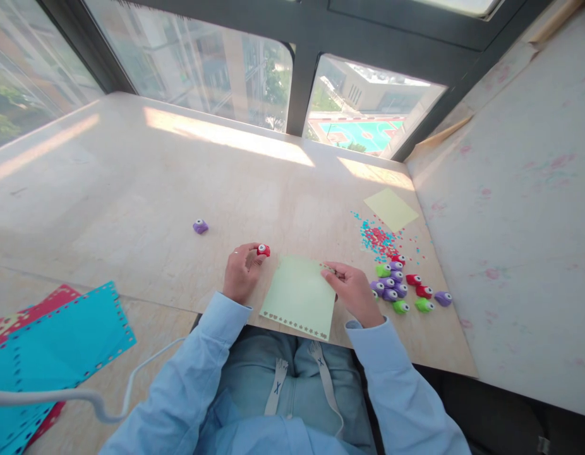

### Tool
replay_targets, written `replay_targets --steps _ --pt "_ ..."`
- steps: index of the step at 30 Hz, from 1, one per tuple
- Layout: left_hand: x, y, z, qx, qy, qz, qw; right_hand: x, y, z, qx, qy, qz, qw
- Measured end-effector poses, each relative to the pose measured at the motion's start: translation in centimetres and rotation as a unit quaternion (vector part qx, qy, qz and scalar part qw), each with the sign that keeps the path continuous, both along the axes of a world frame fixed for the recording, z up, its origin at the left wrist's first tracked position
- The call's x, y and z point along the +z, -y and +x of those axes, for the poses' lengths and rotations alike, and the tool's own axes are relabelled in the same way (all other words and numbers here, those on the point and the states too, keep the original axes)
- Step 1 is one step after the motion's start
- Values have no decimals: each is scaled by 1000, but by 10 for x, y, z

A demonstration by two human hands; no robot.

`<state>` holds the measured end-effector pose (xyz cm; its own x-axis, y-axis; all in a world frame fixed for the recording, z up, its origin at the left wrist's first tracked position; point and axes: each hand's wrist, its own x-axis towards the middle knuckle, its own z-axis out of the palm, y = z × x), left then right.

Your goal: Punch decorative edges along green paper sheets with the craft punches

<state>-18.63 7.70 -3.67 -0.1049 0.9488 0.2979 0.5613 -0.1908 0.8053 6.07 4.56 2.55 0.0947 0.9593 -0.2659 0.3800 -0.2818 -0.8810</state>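
Between the thumb and fingers of my left hand (pixel 242 272) is a small red craft punch (pixel 263 251) with a white round top. It is just off the upper left corner of a pale green sheet of paper (pixel 297 294). My right hand (pixel 354 291) pinches that sheet near its upper right corner, where a few punched holes show. A row of small shaped holes runs along the sheet's near edge, which reaches the table's front edge. Right of my right hand lies a cluster of purple, green and red craft punches (pixel 390 289).
Red and blue punched paper bits (pixel 378 240) are scattered at the right, beside a yellowish sheet (pixel 391 208). A purple punch (pixel 200 226) stands alone on the table. Blue sheets (pixel 79 335) with punched edges overlap red ones at the left, near a white cable (pixel 98 404). Windows line the back.
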Motion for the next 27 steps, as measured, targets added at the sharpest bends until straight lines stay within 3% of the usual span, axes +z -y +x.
replay_targets --steps 5,9,13,16,19,23,27 --pt "-4 -1 0 -14 22 -18 1000 0 -12 7 8 128 93 987" --pt "-1 0 0 -8 11 -15 1000 19 -14 27 -97 302 152 936" --pt "1 0 1 -3 5 -14 1000 41 -3 57 -202 357 181 894" --pt "1 0 1 -8 -2 -6 1000 48 9 74 -223 278 140 924" --pt "2 -2 1 -25 -34 20 999 43 16 81 -203 145 106 963" --pt "5 -2 2 -68 -91 37 993 28 13 71 -95 48 57 993" --pt "7 -2 4 -118 -128 62 983 14 -1 51 -19 18 46 999"
